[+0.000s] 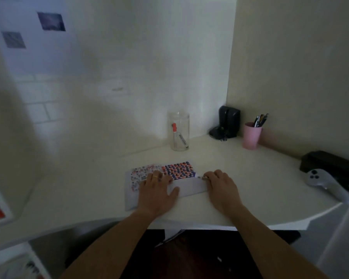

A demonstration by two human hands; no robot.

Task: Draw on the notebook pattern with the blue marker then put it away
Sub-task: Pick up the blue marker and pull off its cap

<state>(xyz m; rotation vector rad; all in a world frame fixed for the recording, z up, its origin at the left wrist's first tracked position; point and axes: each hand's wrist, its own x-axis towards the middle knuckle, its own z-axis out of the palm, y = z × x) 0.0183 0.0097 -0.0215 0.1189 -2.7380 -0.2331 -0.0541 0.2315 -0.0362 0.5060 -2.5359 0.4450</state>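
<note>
- The notebook (177,174) lies open on the white desk (250,178), near the front edge; its far part shows a dense red-and-blue pattern on the right page and a sparser one on the left page
- The left hand (156,190) rests palm down on the notebook, fingers spread flat over the left page and the fold, thumb pointing right across the blank lower paper; it grips nothing; a ring sits on one finger
- The right hand (221,186) lies at the notebook's right edge, fingers curled down; a small pale object shows at its fingertips, possibly the marker's end, but the dim, blurred view leaves it unclear, so I cannot tell whether this hand has hold of anything
- A clear glass jar (178,130) stands upright behind the notebook, near the wall; a marker with an orange-red cap (177,135) leans inside it
- A pink cup (252,135) with pens stands further right, just beside a black device (227,124) in the corner
- A grey controller (322,182) lies at the desk's right edge, well apart from the hands
</note>
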